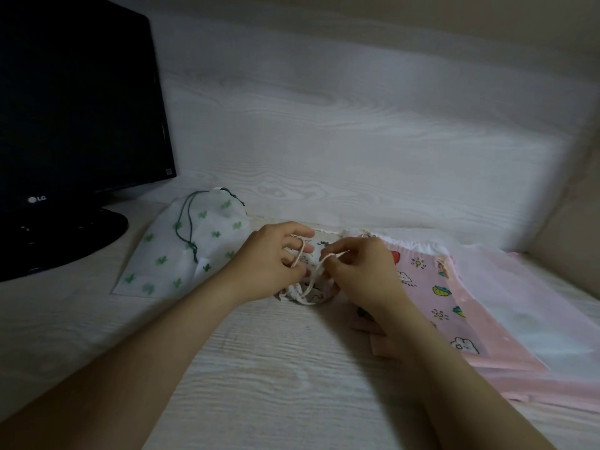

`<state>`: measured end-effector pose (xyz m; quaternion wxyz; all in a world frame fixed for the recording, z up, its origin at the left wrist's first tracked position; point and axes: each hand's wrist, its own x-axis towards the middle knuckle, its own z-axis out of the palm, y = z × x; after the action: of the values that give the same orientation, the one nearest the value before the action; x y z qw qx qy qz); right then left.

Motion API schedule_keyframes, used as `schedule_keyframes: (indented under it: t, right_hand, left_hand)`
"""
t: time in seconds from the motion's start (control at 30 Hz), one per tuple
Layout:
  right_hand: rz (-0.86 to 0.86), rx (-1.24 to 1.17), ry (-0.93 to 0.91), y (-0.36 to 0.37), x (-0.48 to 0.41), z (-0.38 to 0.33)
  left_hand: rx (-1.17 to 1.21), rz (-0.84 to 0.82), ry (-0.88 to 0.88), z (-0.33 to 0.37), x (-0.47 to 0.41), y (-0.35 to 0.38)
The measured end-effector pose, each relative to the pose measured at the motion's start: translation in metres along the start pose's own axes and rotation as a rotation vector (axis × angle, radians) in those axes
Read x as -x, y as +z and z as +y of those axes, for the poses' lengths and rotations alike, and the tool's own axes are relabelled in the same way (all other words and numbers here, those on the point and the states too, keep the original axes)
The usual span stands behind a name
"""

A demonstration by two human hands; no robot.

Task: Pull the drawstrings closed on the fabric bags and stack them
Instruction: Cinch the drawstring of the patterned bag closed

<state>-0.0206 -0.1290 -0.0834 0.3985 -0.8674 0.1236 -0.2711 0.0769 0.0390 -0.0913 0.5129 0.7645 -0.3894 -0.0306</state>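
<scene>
The small printed bag (308, 297) lies on the desk (259, 368) near its back edge. The left hand (276, 261) hooks one cream drawstring (316, 274) loop and the right hand (357, 271) pinches the other. The fingers are curled, apparently to pull the loops apart and cinch the mouth.

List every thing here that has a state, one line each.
monitor: screen dark.
cactus-print bag: lying flat, mouth cinched shut, green cord slack on top.
small white bag: between the hands, mouth bunched, partly drawn.
cream drawstring: held by both hands.
left hand: fingers curled round the drawstring.
right hand: pinching the drawstring.
pink printed bag: lying flat, mouth unclear.
</scene>
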Motion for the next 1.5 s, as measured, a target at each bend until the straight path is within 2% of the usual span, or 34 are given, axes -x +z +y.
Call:
schedule_keyframes:
  t: [0.23, 0.37, 0.53, 0.67, 0.77, 0.87, 0.97, 1.07, 1.13, 1.37, 1.5]
  right_hand:
    - [-0.072, -0.641, 0.247, -0.001, -0.003, -0.005]
    - [-0.117, -0.769, 0.320, 0.002, 0.002, -0.006]
    - [-0.051, -0.993, 0.385, 0.010, 0.000, -0.009]
    - [-0.108, -0.986, 0.419, 0.014, 0.001, -0.012]
    - [-0.170, -0.803, 0.363, 0.017, 0.003, -0.014]
    - [-0.154, -0.645, 0.298, 0.021, 0.007, -0.016]
    - [-0.118, -0.580, 0.329, 0.022, 0.007, -0.011]
    - [-0.156, -0.521, 0.372, 0.020, 0.006, -0.010]
    - [-0.180, -0.536, 0.355, 0.019, 0.007, -0.013]
    - [-0.001, -0.764, 0.446, 0.015, -0.006, -0.010]
    - [-0.004, -0.802, 0.436, 0.014, -0.006, -0.010]
  left_hand:
    - [0.115, 0.011, -0.071, 0.007, 0.001, 0.004]
    - [0.200, 0.075, -0.108, 0.016, 0.002, 0.003]
    - [0.336, 0.092, -0.083, 0.013, 0.001, 0.004]
    - [0.399, 0.062, -0.096, 0.015, 0.003, 0.008]
    - [0.385, 0.045, -0.106, 0.017, 0.004, 0.012]
    - [0.328, -0.001, -0.095, 0.016, 0.005, 0.014]
    - [0.290, -0.020, -0.078, 0.016, 0.006, 0.014]
    - [0.277, -0.059, -0.088, 0.017, 0.007, 0.014]
    - [0.247, -0.097, -0.099, 0.019, 0.008, 0.013]
    - [0.248, -0.035, -0.240, 0.020, 0.009, 0.008]
    - [0.184, -0.114, -0.245, 0.019, 0.006, 0.007]
